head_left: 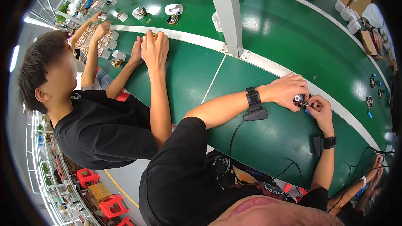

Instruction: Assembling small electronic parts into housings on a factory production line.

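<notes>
My left hand (288,91) is closed from above around a small dark assembly (299,98) with a round white-centred part. It holds the assembly low over the green bench. My right hand (321,112) comes in from the right, its thumb and forefinger pinched together at the assembly's right edge. What lies in that pinch is too small to make out. A bit of blue (310,112) shows just under the right fingers. Both wrists wear black straps with small black boxes, and a cable hangs from the left one.
A pale metal rail (268,67) runs along the bench behind my hands, with a grey post (228,16) on it. Beyond lies a green conveyor (280,37) with several small assemblies (372,81). A co-worker (96,121) works at my left. Black cables (356,165) trail at the right.
</notes>
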`<state>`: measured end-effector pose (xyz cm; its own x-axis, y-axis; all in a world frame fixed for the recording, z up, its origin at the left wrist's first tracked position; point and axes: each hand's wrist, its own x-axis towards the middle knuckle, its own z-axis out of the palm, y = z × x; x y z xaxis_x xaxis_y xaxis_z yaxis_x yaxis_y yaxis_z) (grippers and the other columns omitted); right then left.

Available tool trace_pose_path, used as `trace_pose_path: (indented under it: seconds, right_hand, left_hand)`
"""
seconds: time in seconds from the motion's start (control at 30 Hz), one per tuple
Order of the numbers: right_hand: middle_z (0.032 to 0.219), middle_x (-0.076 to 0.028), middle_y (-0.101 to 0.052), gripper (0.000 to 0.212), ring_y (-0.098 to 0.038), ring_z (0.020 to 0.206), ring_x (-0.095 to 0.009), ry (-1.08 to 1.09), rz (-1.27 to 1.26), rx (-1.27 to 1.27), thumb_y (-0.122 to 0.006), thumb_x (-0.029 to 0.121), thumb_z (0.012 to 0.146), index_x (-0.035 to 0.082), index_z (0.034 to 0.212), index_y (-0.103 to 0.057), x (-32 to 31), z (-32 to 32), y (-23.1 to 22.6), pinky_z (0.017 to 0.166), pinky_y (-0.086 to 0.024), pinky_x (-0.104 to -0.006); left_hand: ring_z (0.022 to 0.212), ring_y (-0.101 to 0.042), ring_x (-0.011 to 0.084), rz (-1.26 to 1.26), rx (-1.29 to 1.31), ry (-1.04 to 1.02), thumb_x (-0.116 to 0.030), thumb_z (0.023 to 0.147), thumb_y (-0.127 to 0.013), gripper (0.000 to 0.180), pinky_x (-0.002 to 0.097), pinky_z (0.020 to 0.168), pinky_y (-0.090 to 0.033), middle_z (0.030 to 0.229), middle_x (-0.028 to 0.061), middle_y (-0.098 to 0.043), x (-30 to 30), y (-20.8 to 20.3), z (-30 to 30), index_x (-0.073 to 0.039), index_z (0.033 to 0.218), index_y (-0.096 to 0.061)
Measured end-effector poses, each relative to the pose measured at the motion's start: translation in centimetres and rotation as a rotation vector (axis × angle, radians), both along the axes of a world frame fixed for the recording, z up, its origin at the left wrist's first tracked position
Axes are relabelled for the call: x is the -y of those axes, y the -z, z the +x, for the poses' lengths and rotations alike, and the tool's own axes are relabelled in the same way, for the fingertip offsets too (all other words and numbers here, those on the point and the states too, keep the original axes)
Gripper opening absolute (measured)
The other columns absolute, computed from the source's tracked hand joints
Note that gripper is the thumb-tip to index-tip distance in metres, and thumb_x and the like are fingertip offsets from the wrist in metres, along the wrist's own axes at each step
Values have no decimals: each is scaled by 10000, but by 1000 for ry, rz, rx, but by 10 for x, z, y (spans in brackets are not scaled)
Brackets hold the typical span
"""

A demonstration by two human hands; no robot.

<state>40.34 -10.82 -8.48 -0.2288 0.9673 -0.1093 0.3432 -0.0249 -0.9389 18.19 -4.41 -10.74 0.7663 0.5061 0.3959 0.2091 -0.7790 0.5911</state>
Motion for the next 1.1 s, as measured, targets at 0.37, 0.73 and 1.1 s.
trace_pose_path:
  seconds: [0.37,0.73,1.1]
  right_hand:
    - [795,26,-609,221,-336,604,-17,5,24,50,-669,-64,725,-7,937,-643,-1,-2,-3,537,-283,-195]
    - [726,46,-538,206,-311,597,-20,26,0,65,-670,-73,740,-12,935,-647,-2,1,-1,535,-258,-196]
    - [816,33,-479,197,-360,696,-40,-29,37,46,-652,-88,748,8,903,-577,-2,3,7,615,-298,-203]
  left_hand:
    - [987,-521,214,-7,10,-39,-231,619,-722,319,355,890,-392,986,4,-592,1,2,2,-145,916,-643]
    - [971,-523,212,-9,39,-32,-216,612,-712,312,352,890,-392,962,-5,-593,1,2,2,-143,909,-650]
    - [876,-556,226,-25,138,-8,-211,629,-705,240,354,831,-448,904,12,-628,0,7,1,-111,843,-664]
